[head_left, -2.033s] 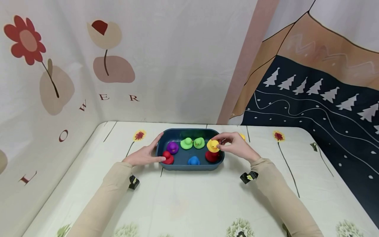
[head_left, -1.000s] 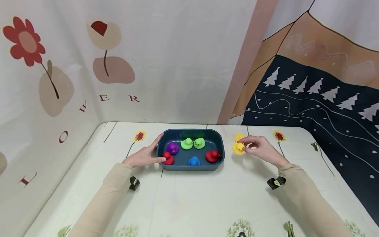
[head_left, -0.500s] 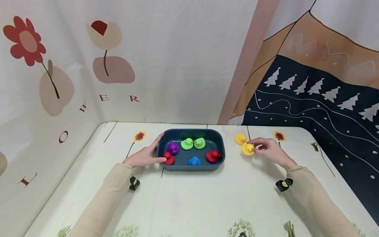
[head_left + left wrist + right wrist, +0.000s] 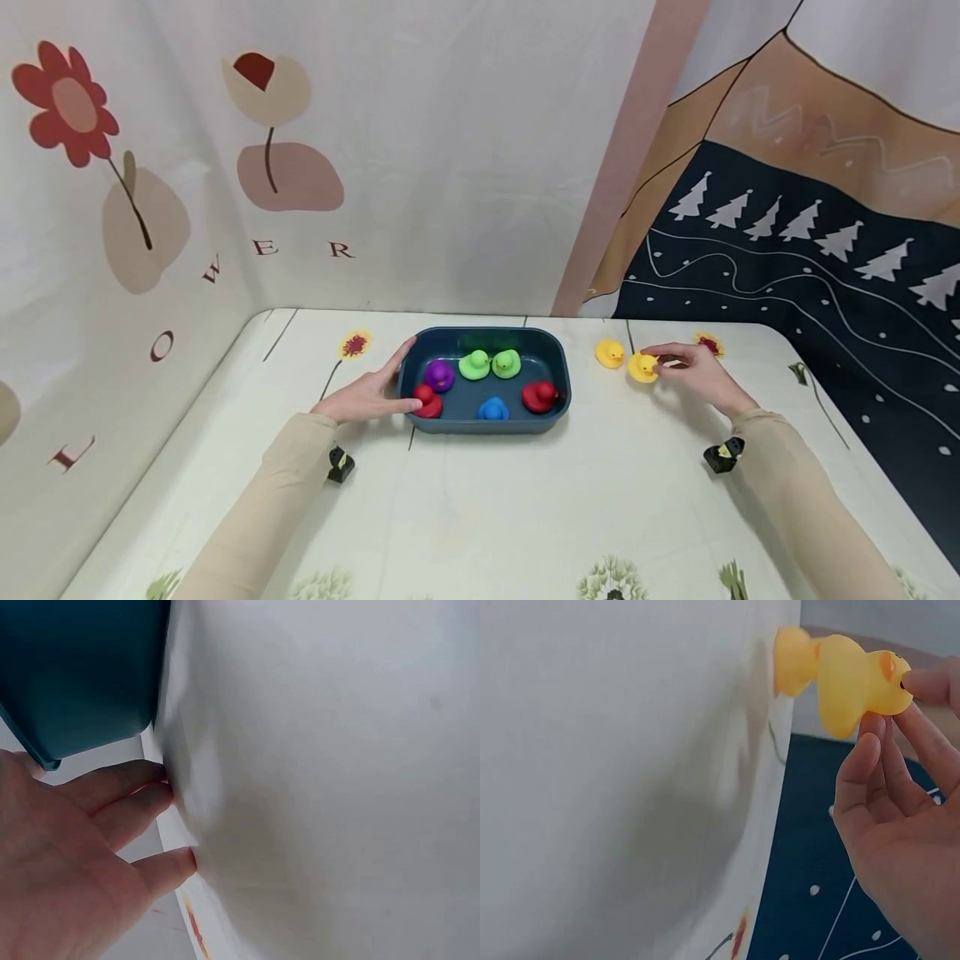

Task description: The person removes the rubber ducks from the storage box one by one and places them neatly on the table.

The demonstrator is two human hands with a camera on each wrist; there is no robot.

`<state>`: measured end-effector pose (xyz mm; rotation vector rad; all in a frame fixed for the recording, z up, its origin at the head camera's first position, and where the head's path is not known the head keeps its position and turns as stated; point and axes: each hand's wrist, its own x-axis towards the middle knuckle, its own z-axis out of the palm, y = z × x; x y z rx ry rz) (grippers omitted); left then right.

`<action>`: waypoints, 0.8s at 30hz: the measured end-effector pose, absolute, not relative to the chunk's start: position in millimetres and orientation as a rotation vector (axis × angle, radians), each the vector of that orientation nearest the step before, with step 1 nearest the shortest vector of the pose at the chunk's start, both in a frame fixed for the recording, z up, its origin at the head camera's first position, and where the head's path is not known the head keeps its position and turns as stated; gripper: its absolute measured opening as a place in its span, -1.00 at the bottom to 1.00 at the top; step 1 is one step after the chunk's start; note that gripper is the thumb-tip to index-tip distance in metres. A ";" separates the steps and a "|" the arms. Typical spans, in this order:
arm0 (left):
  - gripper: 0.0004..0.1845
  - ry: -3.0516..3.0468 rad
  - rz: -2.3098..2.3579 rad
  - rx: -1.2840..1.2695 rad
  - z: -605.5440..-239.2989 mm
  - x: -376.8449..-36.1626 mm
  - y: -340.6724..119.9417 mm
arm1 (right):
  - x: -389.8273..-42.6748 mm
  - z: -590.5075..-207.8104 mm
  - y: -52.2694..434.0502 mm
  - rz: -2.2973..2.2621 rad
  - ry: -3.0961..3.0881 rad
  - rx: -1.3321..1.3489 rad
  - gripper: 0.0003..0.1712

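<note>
A dark blue tray (image 4: 483,423) stands mid-table with a purple duck (image 4: 438,375), two green ducks (image 4: 474,364), two red ducks (image 4: 538,397) and a blue duck (image 4: 492,408) in it. My left hand (image 4: 393,377) rests with straight fingers against the tray's left end (image 4: 82,682), thumb along its front. Right of the tray, my right hand (image 4: 660,362) pinches a yellow duck (image 4: 642,367) by its head (image 4: 855,682), low at the table. Another yellow duck (image 4: 609,352) sits just to its left.
The table wears a pale cloth with printed flowers (image 4: 354,342). Printed fabric walls close the back and both sides. Bare cloth lies in front of the tray and on either side of it.
My right hand lifted the yellow duck out of the tray's right end and carried it right, down beside the other yellow duck. The left hand stayed on the tray.
</note>
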<state>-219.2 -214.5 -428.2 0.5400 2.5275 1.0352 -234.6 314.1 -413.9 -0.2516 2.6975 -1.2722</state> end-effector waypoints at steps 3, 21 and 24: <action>0.09 2.527 1.035 0.535 -428.1 -218.6 -215.1 | -239.6 -416.4 316.4 -1.282 2.683 -0.238 -0.58; 0.10 2.521 1.043 0.548 -428.5 -219.4 -215.4 | -264.3 -428.5 324.7 -1.268 2.647 -0.154 -0.57; 0.09 2.517 1.049 0.543 -427.8 -218.8 -215.0 | -266.6 -429.3 325.3 -1.269 2.635 -0.159 -0.56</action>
